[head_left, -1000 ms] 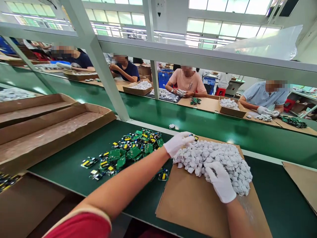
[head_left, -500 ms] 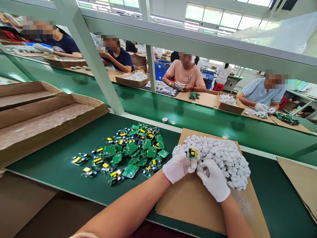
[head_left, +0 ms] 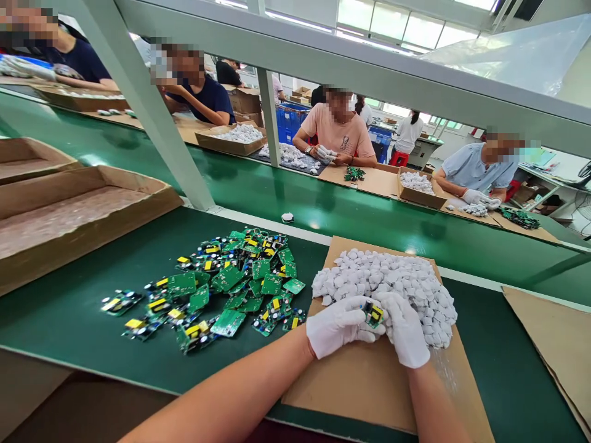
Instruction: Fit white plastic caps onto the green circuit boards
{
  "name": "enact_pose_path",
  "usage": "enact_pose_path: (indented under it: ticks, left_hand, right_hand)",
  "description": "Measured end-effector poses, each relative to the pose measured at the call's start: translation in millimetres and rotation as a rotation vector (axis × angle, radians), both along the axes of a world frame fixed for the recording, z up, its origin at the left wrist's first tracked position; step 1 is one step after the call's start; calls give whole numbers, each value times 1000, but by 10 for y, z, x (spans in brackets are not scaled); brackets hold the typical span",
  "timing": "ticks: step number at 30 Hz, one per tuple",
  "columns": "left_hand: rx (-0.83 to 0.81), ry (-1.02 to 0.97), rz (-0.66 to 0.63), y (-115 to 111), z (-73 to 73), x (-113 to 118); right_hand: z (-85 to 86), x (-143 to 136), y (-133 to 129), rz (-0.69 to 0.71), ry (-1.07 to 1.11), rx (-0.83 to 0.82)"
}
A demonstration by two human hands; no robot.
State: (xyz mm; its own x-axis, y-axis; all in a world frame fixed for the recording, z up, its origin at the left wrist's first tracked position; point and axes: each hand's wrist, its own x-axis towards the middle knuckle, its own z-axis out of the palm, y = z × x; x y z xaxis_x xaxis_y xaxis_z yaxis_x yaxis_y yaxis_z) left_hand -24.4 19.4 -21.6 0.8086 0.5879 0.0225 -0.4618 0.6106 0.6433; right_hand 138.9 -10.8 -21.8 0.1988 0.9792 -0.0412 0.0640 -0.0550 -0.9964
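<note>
Both my hands wear white gloves and meet over a cardboard sheet (head_left: 341, 394). My left hand (head_left: 339, 326) is closed on a small green circuit board (head_left: 373, 315) with a yellow block, held component side up. Against the board's right side, my right hand (head_left: 407, 329) is closed with curled fingers; what lies inside them is hidden. Just behind the hands a heap of small white plastic pieces (head_left: 415, 289) covers the back of the cardboard. To the left, a loose pile of similar circuit boards (head_left: 226, 280) lies on the dark green table.
Long cardboard trays (head_left: 87, 227) stand at the left. A slanted grey post (head_left: 152, 111) and beam cross the view. Beyond the table edge runs a green conveyor (head_left: 249, 191), with a single white piece (head_left: 287, 218) near it. Several co-workers sit opposite. Another cardboard sheet (head_left: 545, 344) lies right.
My right hand has come up against the circuit board, and the board has tilted and moved slightly down and right. The whole view has shifted, moving the surroundings leftward.
</note>
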Motion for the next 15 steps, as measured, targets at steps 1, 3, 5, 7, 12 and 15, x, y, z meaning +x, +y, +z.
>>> enact_pose_path:
  ticks: [1, 3, 5, 7, 12, 15]
  left_hand:
    - [13, 17, 21, -6, 3, 16]
    - [47, 47, 71, -3, 5, 26]
    - [70, 63, 83, 6, 1, 11]
    - [66, 57, 69, 8, -5, -12]
    - [10, 38, 47, -5, -1, -28]
    - [-19, 53, 63, 1, -6, -16]
  right_hand:
    - [-1, 21, 3, -4, 104, -24]
    - [18, 75, 4, -6, 270, -49]
    - [54, 129, -3, 25, 343, -34]
    - [87, 163, -21, 73, 439, -24]
    - [123, 157, -85, 145, 607, 31]
    - [119, 127, -97, 134, 532, 45]
